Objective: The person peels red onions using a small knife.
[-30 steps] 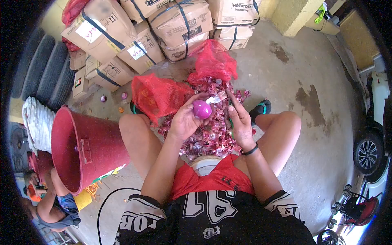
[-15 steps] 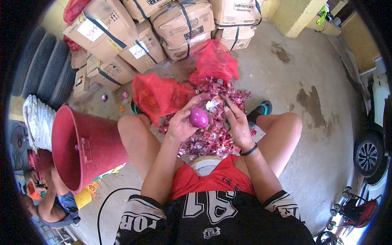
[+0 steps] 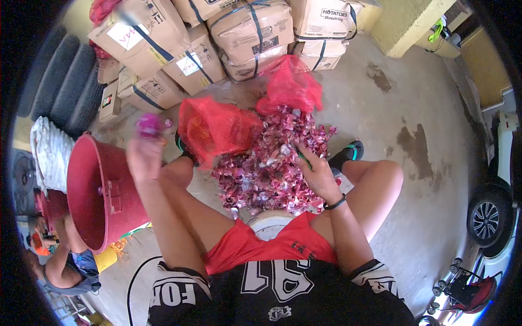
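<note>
Leaning in a row at the far left are dark tires point(image 3: 60, 81), with a crumpled white sack point(image 3: 49, 157) below them. Lower down, at the edge, a co-worker point(image 3: 62, 266) in a dark sleeveless top sits low; what that person handles is too small to make out clearly. Next comes a large red tub point(image 3: 130, 201), its wide mouth facing left in this bent, wide-angle view.

Just right of the tub's rim, the wearer's left hand point(image 3: 144, 160) holds a smooth, shiny purple onion point(image 3: 148, 126) in its fingertips; hand and onion are blurred. Behind, strapped cardboard boxes point(image 3: 234, 30) are piled against the wall.

Toward the middle, a red mesh bag point(image 3: 217, 127) lies slumped on the concrete floor point(image 3: 380, 228), touching a broad heap of purple and pinkish onion skins point(image 3: 261, 174) spread between the wearer's legs. A second mesh bag point(image 3: 291, 84) sits at the heap's far end. Nearest the wearer's red shorts point(image 3: 304, 236) is a pale, rounded object point(image 3: 269, 224), partly covered.

Over the heap's right side, well apart from the left hand, the right hand point(image 3: 322, 176) grips a slim green-handled tool point(image 3: 305, 159), mostly hidden by thumb and fingers. At the far right are a red-and-black stroller point(image 3: 470, 290) and a car wheel point(image 3: 485, 217).
</note>
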A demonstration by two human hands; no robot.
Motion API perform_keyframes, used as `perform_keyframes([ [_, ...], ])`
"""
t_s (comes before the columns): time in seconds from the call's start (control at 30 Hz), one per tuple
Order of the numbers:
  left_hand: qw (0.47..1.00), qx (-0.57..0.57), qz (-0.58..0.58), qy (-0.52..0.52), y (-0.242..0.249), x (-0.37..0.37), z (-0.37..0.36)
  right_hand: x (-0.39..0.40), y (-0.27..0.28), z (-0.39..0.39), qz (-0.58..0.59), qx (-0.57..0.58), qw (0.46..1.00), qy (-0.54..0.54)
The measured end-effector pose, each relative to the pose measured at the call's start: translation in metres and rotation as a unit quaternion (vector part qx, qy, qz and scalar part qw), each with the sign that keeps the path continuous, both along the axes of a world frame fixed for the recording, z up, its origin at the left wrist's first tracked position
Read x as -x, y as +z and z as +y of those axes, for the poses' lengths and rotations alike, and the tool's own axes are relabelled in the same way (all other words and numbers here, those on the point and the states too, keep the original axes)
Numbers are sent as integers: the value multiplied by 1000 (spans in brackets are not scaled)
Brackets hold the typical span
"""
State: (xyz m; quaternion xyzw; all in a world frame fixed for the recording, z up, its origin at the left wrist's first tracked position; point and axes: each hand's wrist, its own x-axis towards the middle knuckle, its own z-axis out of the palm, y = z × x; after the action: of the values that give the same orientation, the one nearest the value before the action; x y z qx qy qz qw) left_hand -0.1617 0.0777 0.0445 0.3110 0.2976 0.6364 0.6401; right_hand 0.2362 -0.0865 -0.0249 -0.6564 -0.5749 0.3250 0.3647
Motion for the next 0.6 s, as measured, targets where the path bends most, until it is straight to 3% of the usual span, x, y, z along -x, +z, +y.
perform_keyframes([
  [0.03,990,-66,-82,90,7,24,14,-1,-4,0,-13,-36,999,2],
  [0.07,920,-125,-353,-115,20,42,21,-1,-4,-1,-17,-18,1000,1],
  [0.1,919,-158,-349,89,24,38,21,0,-3,-1,-20,-1,1000,0],
  [0.2,953,-165,-253,-6,-3,33,43,2,0,5,-30,27,999,-3],
  [0.23,982,-84,-161,50,-23,21,57,2,1,7,-35,34,999,-5],
  [0.3,997,23,-64,30,-68,-19,68,2,3,12,-24,39,999,-12],
  [0.43,951,261,108,128,-211,-49,103,-5,-7,17,-28,42,999,-19],
  [0.5,962,245,115,37,-296,-48,107,-5,-5,20,-22,62,998,-12],
  [0.57,941,317,91,-79,-295,-80,88,-6,-3,22,-39,92,995,2],
  [0.6,921,334,132,-150,-298,-91,83,-7,-7,24,-33,94,995,2],
])
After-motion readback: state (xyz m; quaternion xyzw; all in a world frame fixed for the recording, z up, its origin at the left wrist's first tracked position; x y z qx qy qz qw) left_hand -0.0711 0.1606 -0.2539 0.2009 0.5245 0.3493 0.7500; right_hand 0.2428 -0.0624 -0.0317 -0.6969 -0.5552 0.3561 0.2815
